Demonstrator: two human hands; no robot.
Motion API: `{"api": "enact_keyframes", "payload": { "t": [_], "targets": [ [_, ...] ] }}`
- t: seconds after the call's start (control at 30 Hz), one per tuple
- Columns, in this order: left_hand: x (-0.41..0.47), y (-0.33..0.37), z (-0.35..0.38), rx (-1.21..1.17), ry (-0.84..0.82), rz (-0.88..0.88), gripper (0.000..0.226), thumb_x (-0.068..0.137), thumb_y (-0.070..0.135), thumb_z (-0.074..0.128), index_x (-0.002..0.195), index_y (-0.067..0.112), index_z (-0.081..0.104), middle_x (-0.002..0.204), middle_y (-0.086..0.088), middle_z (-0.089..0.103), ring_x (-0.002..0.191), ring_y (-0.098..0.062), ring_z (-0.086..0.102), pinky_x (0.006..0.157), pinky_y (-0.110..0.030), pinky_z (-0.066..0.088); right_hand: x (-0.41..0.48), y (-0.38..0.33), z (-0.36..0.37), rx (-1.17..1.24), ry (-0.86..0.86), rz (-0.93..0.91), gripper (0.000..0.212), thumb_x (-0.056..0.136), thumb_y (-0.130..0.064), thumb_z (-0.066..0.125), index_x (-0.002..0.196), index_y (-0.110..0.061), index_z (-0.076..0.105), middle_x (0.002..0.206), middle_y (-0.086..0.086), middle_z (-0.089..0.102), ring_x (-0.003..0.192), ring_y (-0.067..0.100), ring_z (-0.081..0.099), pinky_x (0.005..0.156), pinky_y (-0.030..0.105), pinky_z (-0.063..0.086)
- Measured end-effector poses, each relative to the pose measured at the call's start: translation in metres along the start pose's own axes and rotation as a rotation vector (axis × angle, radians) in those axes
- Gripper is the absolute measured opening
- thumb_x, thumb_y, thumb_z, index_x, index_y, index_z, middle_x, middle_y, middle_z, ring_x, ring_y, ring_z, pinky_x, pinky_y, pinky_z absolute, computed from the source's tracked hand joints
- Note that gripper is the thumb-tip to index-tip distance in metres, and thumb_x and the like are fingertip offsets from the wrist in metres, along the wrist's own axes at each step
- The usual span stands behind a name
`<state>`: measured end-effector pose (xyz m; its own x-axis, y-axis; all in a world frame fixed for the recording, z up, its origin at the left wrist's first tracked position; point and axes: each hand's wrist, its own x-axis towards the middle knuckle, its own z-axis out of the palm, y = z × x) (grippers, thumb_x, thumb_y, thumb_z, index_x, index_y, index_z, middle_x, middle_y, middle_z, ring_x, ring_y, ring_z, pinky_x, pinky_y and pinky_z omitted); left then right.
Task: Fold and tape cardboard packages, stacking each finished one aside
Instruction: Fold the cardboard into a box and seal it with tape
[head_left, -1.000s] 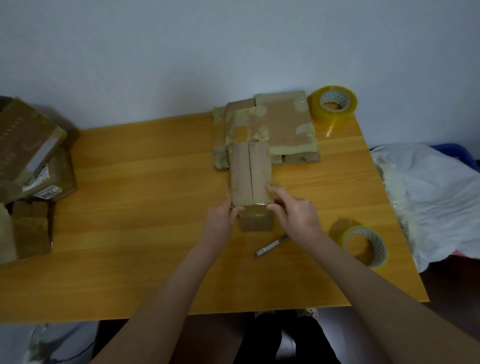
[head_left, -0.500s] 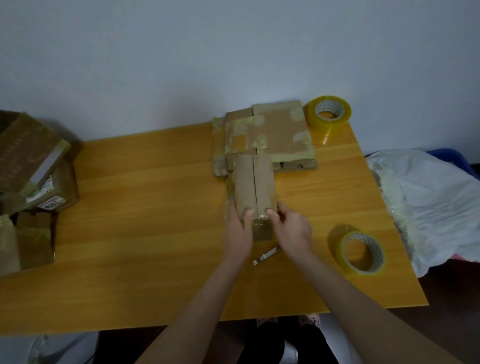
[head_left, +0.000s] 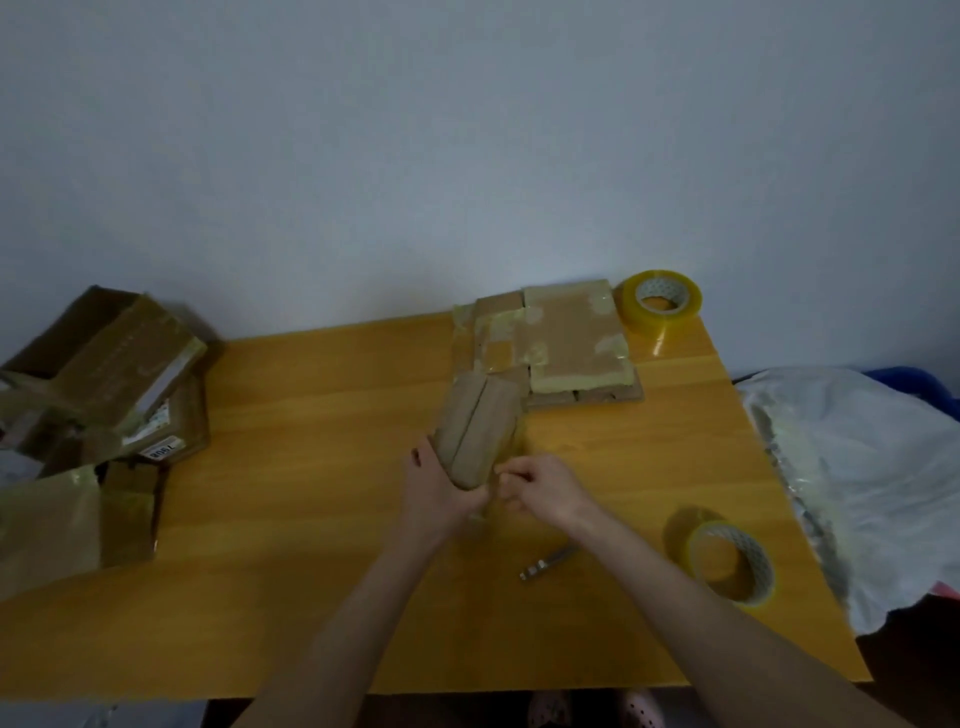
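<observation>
The folded cardboard package (head_left: 480, 428) lies mid-table, its long axis running away from me toward the far edge. My left hand (head_left: 441, 486) grips its near end from the left. My right hand (head_left: 543, 483), fingers curled, pinches its near right corner.

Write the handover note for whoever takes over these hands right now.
Left hand: grips the near end of the package at mid-table.
Right hand: fingers curled, pinching at the package's near right corner; whether they hold tape or cardboard is unclear.
Things: flat cardboard stack at the far edge, far tape roll beside it, near tape roll and cutter to the right, finished boxes piled on the left.
Done: package flaps folded, meeting along the top.
Left: no tape visible on that seam; tape it, stack it with the pile, then fold the next flats.
</observation>
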<state>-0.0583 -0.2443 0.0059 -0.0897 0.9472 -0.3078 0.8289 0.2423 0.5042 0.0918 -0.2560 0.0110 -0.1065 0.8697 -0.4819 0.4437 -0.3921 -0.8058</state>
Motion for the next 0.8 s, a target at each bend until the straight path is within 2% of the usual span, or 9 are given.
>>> {"api": "enact_keyframes", "payload": {
  "t": [0.07, 0.13, 0.2, 0.27, 0.33, 0.47, 0.57, 0.67, 0.8],
  "targets": [
    [0.003, -0.001, -0.015, 0.082, -0.027, 0.079, 0.106, 0.071, 0.037, 0.078, 0.148, 0.007, 0.012, 0.139, -0.013, 0.028, 0.126, -0.028, 0.037, 0.097, -0.034, 0.038, -0.002, -0.009, -0.016, -0.196, 0.138, -0.068, 0.026, 0.094, -0.029, 0.059, 0.119, -0.022, 0.064, 0.11, -0.002, 0.069, 0.091, 0.011, 0.065, 0.082, 0.029, 0.054],
    [0.009, -0.005, -0.038, 0.142, -0.098, 0.208, 0.106, 0.071, 0.033, 0.078, 0.149, 0.01, 0.011, 0.14, -0.011, 0.026, 0.124, -0.026, 0.036, 0.097, -0.034, 0.039, -0.001, -0.015, -0.041, -0.385, 0.321, -0.129, 0.055, 0.085, -0.041, 0.069, 0.133, -0.028, 0.048, 0.13, -0.001, 0.054, 0.11, 0.016, 0.056, 0.089, 0.034, 0.052],
    [0.016, -0.004, -0.064, 0.224, -0.225, 0.351, 0.107, 0.071, 0.032, 0.079, 0.151, 0.015, 0.009, 0.142, -0.007, 0.021, 0.124, -0.025, 0.035, 0.097, -0.032, 0.04, 0.004, -0.022, -0.065, -0.564, 0.225, -0.199, 0.103, 0.072, -0.046, 0.079, 0.151, -0.032, 0.014, 0.156, 0.0, 0.015, 0.138, 0.025, 0.03, 0.105, 0.042, 0.042],
    [0.023, 0.004, -0.082, 0.33, -0.329, 0.492, 0.107, 0.072, 0.032, 0.078, 0.151, 0.018, 0.007, 0.144, -0.003, 0.017, 0.124, -0.025, 0.036, 0.097, -0.031, 0.042, 0.007, -0.033, -0.078, -0.713, 0.017, -0.266, 0.126, 0.064, -0.046, 0.084, 0.152, -0.036, -0.006, 0.16, -0.004, -0.009, 0.145, 0.029, 0.015, 0.111, 0.049, 0.033],
    [0.029, 0.013, -0.09, 0.398, -0.33, 0.618, 0.105, 0.071, 0.031, 0.077, 0.151, 0.021, 0.01, 0.144, -0.002, 0.014, 0.121, -0.022, 0.036, 0.097, -0.031, 0.042, 0.011, -0.041, -0.08, -0.756, -0.099, -0.289, 0.121, 0.063, -0.044, 0.085, 0.152, -0.03, 0.004, 0.157, 0.0, 0.014, 0.139, 0.03, 0.03, 0.109, 0.046, 0.036],
    [0.034, 0.02, -0.082, 0.159, -0.146, 0.689, 0.083, 0.075, 0.006, 0.069, 0.147, 0.022, 0.03, 0.15, -0.01, 0.019, 0.134, -0.023, 0.031, 0.101, -0.027, 0.034, 0.008, -0.032, -0.065, -0.6, 0.022, -0.165, 0.105, 0.062, -0.052, 0.079, 0.145, -0.024, 0.022, 0.133, 0.003, 0.04, 0.117, 0.028, 0.049, 0.096, 0.044, 0.047],
    [0.026, 0.022, -0.049, -0.144, 0.166, 0.377, 0.076, 0.083, -0.003, 0.06, 0.148, 0.013, 0.026, 0.15, -0.011, 0.032, 0.137, -0.027, 0.033, 0.106, -0.023, 0.028, 0.007, -0.014, -0.035, -0.477, 0.157, -0.021, 0.099, 0.062, -0.062, 0.074, 0.14, -0.022, 0.028, 0.129, 0.006, 0.043, 0.11, 0.028, 0.054, 0.088, 0.044, 0.051],
    [0.012, 0.023, -0.007, -0.461, -0.031, 0.049, 0.079, 0.094, 0.016, 0.057, 0.153, 0.014, 0.005, 0.156, -0.009, 0.022, 0.139, -0.026, 0.03, 0.113, -0.042, 0.03, 0.011, -0.001, -0.005, -0.328, 0.25, 0.112, 0.077, 0.078, -0.057, 0.068, 0.136, -0.017, 0.037, 0.126, 0.009, 0.047, 0.107, 0.028, 0.055, 0.083, 0.039, 0.052],
    [0.003, 0.02, 0.014, -0.483, -0.033, 0.047, 0.086, 0.094, 0.022, 0.057, 0.152, 0.021, -0.007, 0.156, -0.006, 0.022, 0.137, -0.026, 0.034, 0.11, -0.041, 0.035, 0.02, 0.011, -0.006, -0.254, 0.217, 0.1, 0.064, 0.081, -0.057, 0.065, 0.128, -0.017, 0.051, 0.112, 0.006, 0.061, 0.095, 0.023, 0.062, 0.079, 0.038, 0.056]
  ]
}}
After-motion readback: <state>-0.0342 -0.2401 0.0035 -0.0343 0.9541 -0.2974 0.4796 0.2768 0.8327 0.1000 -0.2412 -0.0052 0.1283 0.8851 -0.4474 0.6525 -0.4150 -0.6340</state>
